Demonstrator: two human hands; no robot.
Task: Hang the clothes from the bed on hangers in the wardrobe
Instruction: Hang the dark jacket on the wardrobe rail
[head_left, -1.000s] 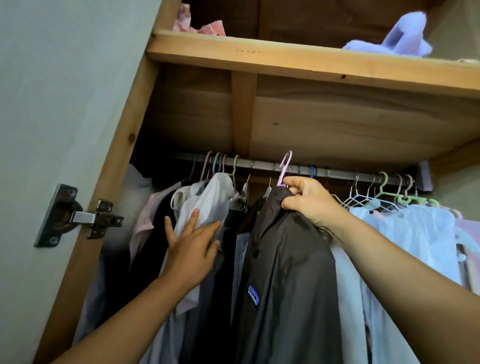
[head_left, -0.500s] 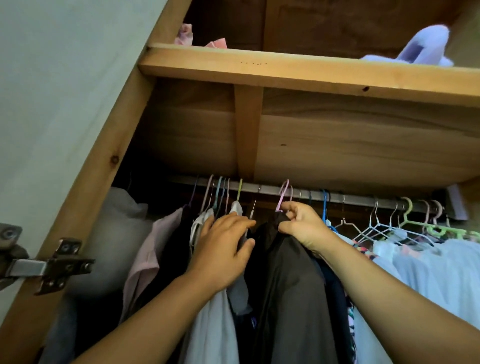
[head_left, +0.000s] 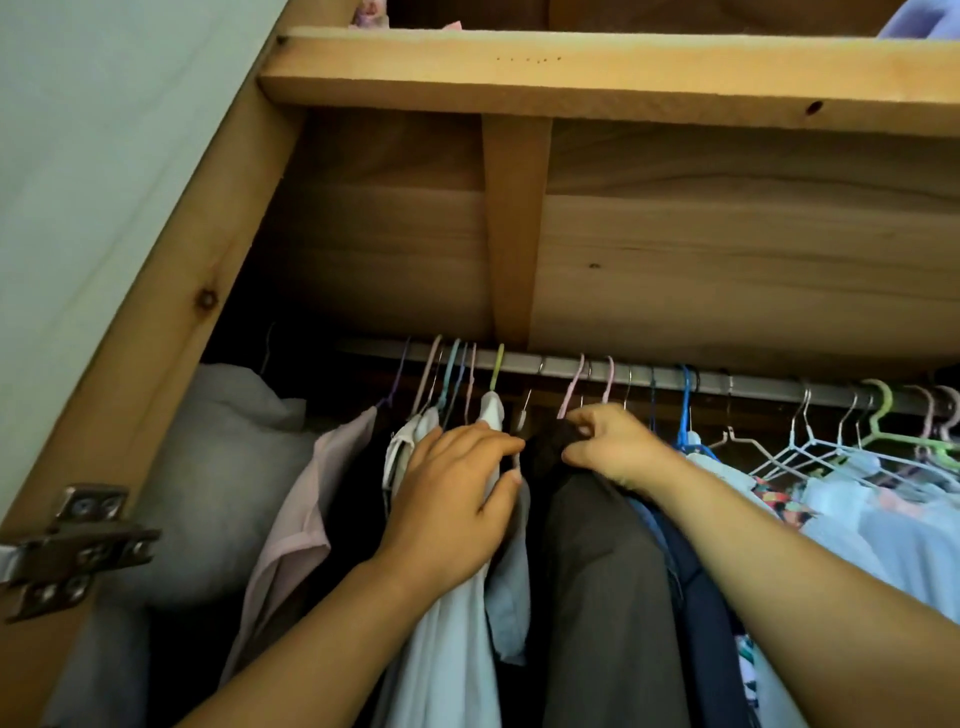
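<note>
Wardrobe interior, wood shelf (head_left: 571, 78) overhead, steel rail (head_left: 561, 366) under it packed with hangers. Right hand (head_left: 618, 449) curls tight on collar of dark jacket (head_left: 602, 571), pinching it at neck of pink hanger (head_left: 571, 387), whose hook sits over rail just above fingertips. Left hand (head_left: 457, 499) has relaxed, bent fingers resting on white shirt (head_left: 447, 649), pressing it leftward; cannot tell if thumb grips cloth. Jacket hangs directly below right fingers, between both hands. Judgement: step is seating jacket in the gap. Do it well: keep left hand holding neighbours away, check hook fully over rail, release collar only once weight settles, then smooth shoulders so jacket doesn't slip.
</note>
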